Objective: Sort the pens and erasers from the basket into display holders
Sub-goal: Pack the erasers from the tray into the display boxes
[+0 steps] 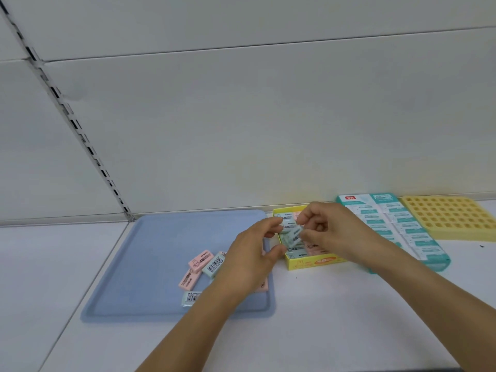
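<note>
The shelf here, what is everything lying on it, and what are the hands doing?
Tray: one, pale blue, flat on the white shelf, left of centre.
Loose erasers: at least five, pink and mint green, lying on the tray; one is mostly hidden under the left arm.
Yellow box: one, open, right of the tray, partly filled with pink and mint erasers.
Teal box: one, teal and white, filled with rows of white erasers, right of the yellow box.
Pen holder: one, yellow, grid of empty holes, far right.
Held eraser: one, mint green, over the yellow box.
Left hand: pinching the held eraser.
Right hand: pinching its other end.
</note>
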Tool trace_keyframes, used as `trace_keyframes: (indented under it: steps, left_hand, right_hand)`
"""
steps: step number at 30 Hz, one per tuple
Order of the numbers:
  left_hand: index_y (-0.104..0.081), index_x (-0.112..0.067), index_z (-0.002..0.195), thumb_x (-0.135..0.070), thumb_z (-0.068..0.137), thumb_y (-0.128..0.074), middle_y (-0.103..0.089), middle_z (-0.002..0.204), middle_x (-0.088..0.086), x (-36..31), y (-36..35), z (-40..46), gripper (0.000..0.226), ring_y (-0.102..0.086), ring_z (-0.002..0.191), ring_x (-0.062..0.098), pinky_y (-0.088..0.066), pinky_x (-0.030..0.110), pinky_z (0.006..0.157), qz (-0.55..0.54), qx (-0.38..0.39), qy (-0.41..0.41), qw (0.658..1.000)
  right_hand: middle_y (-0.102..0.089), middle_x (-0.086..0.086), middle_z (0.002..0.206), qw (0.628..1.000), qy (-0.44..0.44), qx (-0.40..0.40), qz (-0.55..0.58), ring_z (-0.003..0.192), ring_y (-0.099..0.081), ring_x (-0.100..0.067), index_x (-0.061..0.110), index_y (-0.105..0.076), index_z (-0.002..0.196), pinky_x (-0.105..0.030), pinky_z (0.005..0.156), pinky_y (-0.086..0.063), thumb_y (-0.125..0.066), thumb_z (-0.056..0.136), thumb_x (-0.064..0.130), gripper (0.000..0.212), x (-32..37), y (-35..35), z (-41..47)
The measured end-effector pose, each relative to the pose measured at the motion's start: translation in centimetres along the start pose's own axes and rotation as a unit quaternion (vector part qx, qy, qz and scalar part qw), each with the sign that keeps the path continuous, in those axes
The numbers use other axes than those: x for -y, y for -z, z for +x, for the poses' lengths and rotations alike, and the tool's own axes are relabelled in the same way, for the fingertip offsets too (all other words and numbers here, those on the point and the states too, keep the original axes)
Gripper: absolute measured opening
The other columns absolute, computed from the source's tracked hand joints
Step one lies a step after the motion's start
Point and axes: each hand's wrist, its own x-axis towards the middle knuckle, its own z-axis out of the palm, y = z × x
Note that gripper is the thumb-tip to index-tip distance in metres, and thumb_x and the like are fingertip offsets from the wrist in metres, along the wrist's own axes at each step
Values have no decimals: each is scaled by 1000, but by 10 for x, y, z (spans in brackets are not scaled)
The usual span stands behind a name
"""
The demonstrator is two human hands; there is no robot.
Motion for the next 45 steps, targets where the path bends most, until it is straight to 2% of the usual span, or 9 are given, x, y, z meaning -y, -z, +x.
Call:
trace_keyframes:
  steps: [3,7,15,19,23,30,35,41,45]
  left_hand:
    - [-43,-31,140,-16,88,-68,-63,121,-16,-1,-1,-1,59,-55,112,-5,-42,19,101,-23,-7,5,1000]
    - [-40,-30,142,-16,88,-69,-63,121,-16,0,-2,-1,62,-57,112,-4,-44,24,102,-42,-13,18,999]
    - [-46,-31,138,-16,87,-70,-60,125,-17,-5,6,-4,57,-54,113,-6,-42,17,100,-55,-18,26,998]
    - [-61,-30,122,-19,91,-64,-63,113,-22,10,48,-13,33,-55,105,-10,-42,14,94,-36,-115,35,992]
    - [-67,-33,109,-36,89,-66,-58,102,-18,28,82,-35,20,-50,99,2,-39,20,83,148,-51,71,985]
    - [-64,-32,111,-43,84,-69,-50,105,-11,27,81,-40,30,-50,100,8,-46,29,84,268,-4,90,959]
    - [-69,-21,94,-32,93,-51,-56,95,-3,33,79,-33,22,-56,89,17,-47,32,75,307,-43,70,948]
    - [-65,-22,81,-20,92,-54,-63,78,-11,47,82,-32,15,-58,68,3,-43,22,63,76,-138,144,977]
    - [-62,-2,90,-11,96,-39,-69,75,7,38,86,-33,26,-62,67,18,-49,31,59,-312,-174,220,908]
  right_hand:
    - [-61,10,74,993,26,21,-117,69,-59,-7,21,-64,99,-32,69,-54,-71,82,15,20,-1,-4,2]
    - [-49,15,71,950,73,7,-303,76,-51,-9,29,-56,85,-26,59,-36,-66,84,36,12,0,-3,5]
    - [-53,7,83,916,66,-24,-395,90,-55,-19,25,-64,83,-30,63,-36,-53,89,48,26,0,-13,9]
    - [-58,9,90,936,101,-69,-330,92,-55,-17,26,-66,102,-31,71,-40,-54,92,46,25,7,-12,3]
    - [-53,13,82,958,175,-12,-228,84,-50,-9,27,-69,101,-30,75,-39,-62,90,39,18,27,-24,3]
    - [-53,8,107,922,221,106,-298,104,-47,-13,32,-63,115,-33,86,-40,-57,88,52,33,55,-66,12]
    - [-47,5,99,904,247,111,-332,103,-46,-17,27,-66,107,-29,72,-27,-55,91,43,24,71,-79,16]
    - [-55,-2,92,884,238,151,-372,89,-49,-22,17,-71,86,-33,68,-34,-60,85,34,20,83,-86,13]
    - [-52,-5,78,885,216,177,-372,76,-47,-24,9,-59,71,-33,59,-33,-61,81,29,22,87,-89,17]
